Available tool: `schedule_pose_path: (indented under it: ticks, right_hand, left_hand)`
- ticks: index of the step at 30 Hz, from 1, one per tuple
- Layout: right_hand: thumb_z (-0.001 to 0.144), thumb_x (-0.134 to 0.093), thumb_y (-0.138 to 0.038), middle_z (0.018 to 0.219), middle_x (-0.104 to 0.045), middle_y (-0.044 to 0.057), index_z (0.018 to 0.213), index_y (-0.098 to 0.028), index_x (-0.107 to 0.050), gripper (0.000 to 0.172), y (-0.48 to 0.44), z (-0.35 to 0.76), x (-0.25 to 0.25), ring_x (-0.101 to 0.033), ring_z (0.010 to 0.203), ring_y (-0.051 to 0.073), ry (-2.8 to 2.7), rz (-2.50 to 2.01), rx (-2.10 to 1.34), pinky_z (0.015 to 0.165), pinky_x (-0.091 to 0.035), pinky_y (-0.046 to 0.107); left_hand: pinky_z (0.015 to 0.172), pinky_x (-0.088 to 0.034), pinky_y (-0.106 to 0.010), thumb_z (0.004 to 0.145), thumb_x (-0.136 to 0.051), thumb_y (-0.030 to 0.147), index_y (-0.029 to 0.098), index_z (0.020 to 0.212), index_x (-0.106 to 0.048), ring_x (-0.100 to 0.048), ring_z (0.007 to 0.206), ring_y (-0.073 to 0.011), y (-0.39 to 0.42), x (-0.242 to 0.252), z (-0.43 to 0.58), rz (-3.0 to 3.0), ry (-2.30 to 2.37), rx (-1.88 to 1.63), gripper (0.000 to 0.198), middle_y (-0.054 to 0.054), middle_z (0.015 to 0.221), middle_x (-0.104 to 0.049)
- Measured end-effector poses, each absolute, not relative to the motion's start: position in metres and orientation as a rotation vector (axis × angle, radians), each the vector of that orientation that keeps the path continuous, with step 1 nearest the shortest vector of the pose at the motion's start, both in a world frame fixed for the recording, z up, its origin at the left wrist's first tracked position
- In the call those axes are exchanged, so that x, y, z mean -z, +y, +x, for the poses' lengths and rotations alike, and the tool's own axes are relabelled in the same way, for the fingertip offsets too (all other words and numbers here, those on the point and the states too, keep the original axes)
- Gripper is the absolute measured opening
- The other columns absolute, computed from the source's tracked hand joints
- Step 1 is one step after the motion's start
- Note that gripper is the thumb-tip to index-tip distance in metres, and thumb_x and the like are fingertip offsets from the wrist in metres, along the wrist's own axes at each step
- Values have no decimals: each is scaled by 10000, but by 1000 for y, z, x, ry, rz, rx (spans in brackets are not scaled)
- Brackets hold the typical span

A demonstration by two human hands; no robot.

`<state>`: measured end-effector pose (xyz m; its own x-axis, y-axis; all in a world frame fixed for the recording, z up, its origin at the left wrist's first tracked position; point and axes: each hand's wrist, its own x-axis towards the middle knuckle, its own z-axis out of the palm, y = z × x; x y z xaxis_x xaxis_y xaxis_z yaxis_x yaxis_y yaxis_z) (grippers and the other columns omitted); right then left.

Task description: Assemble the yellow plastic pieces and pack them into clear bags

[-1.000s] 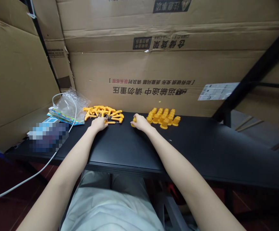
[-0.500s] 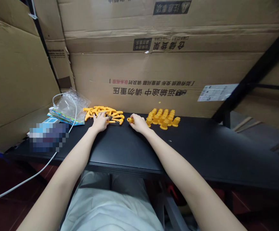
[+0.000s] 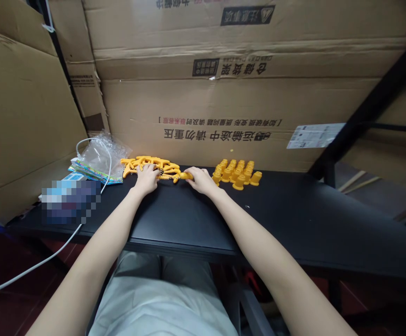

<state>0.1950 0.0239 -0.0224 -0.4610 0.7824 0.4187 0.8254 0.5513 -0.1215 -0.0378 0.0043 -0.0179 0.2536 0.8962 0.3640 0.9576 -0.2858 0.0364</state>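
A heap of yellow plastic T-shaped pieces with threaded stems (image 3: 150,164) lies at the back of the black table (image 3: 294,219). My left hand (image 3: 146,178) rests on the heap's front edge, fingers curled on one piece. My right hand (image 3: 199,179) pinches a small yellow cap (image 3: 187,176) and holds it against the right end of the heap. To its right stands a cluster of several yellow cone-shaped caps (image 3: 237,171).
Large cardboard boxes (image 3: 224,102) wall the table's back and left. A clear plastic bag (image 3: 100,156), a colourful packet and a white cable (image 3: 84,219) lie at the left. A black metal frame (image 3: 364,116) slants at the right.
My right hand carried a yellow cap leftward from the cap cluster to the heap. My left hand slid slightly further onto the heap.
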Motion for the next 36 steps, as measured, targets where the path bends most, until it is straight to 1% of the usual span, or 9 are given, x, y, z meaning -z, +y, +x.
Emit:
schedule_pose_path:
  ticks: [8,14,18,21,23,28,30,33,36]
  right_hand:
    - [834,-556,-159,1133,-628,102,1096,-203,-583,267,23,197,20,-560,1060,252,-2369,-1371,161,856,-345,380]
    - [852,-525,-147,1139,-626,112,1099,-199,-597,263,20,196,18,-570,1028,254,-2364,-1449,229,849,-351,380]
    - [858,-539,-176,1145,-614,105,1130,-186,-592,278,17,193,16,-575,1022,244,-2398,-1352,200,861,-375,362]
    - [857,-546,-173,1145,-590,98,1159,-183,-589,305,16,191,14,-593,970,213,-2410,-1254,179,870,-400,335]
    - [862,-542,-174,1139,-573,95,1178,-194,-588,320,14,190,14,-603,927,197,-2405,-1206,169,867,-415,323]
    - [884,-498,-200,1135,-541,99,1216,-201,-575,340,12,188,14,-608,907,196,-2371,-1114,105,847,-451,316]
    - [889,-486,-216,1143,-527,100,1230,-207,-567,350,12,188,16,-603,926,197,-2332,-1090,56,850,-462,319]
    - [885,-486,-231,1122,-521,96,1241,-218,-562,364,15,188,18,-589,952,196,-2287,-1056,-26,865,-471,337]
    - [882,-485,-241,1070,-536,95,1235,-200,-564,365,20,189,21,-583,940,193,-2261,-1032,-113,866,-478,358]
  left_hand:
    - [1032,-225,-625,822,-489,186,232,1021,-637,-375,1273,-313,1,14,-36,-2273,-1800,488,252,-108,1333,-490]
    - [1027,-239,-613,820,-488,176,227,1002,-636,-376,1271,-308,0,13,-36,-2254,-1805,514,241,-112,1320,-494]
    - [1042,-218,-610,824,-484,169,224,1011,-632,-403,1244,-295,-2,13,-33,-2288,-1763,513,245,-107,1298,-511]
    - [1052,-217,-600,838,-471,167,221,1025,-621,-398,1252,-285,-4,13,-30,-2307,-1731,543,246,-103,1313,-503]
    - [1043,-261,-573,849,-469,184,219,1044,-613,-406,1250,-286,-5,12,-28,-2313,-1701,596,244,-104,1341,-480]
    - [958,-423,-410,873,-444,197,207,1080,-598,-508,1163,-247,-6,9,-27,-2352,-1678,762,258,-114,1395,-406]
    - [927,-449,-377,890,-435,227,223,1099,-592,-543,1117,-233,-6,9,-27,-2342,-1731,797,262,-105,1343,-453]
    - [895,-467,-357,891,-462,290,242,1102,-601,-577,1048,-226,-6,8,-29,-2334,-1805,782,256,-84,1174,-557]
    - [880,-474,-346,855,-527,335,237,1081,-619,-598,983,-213,-6,8,-30,-2337,-1809,781,262,-78,1129,-575]
